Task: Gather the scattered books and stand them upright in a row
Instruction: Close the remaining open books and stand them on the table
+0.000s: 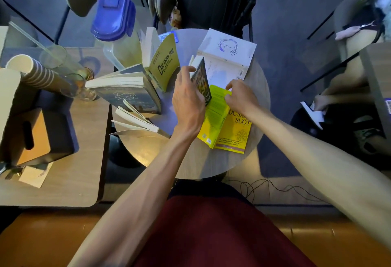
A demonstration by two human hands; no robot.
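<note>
Task roughly half done, by the look of it. On the round table (211, 165) three books already stand on end along the left: the olive-gold book (164, 63) at the back, the grey-blue book (129, 93) beside it, and a pale fanned-open book (137, 122) nearest you; they splay and lean, so the row is loose and may want squaring up. Two books still lie flat: the white book (227, 53) at the far right, and the yellow book (224, 123) open, cover up, nearer you. Your left hand (188, 99) is wrapped around the dark book (201, 82), fingers over its top edge, holding it upright and tilted slightly, just right of the olive-gold book and not yet touching the row. Your right hand (239, 95) rests on the yellow book's upper edge, fingers curled at the flap; whether it has truly gripped it, you cannot tell from here. Left to do, I judge: seat the dark book, then raise the yellow and white ones.
</note>
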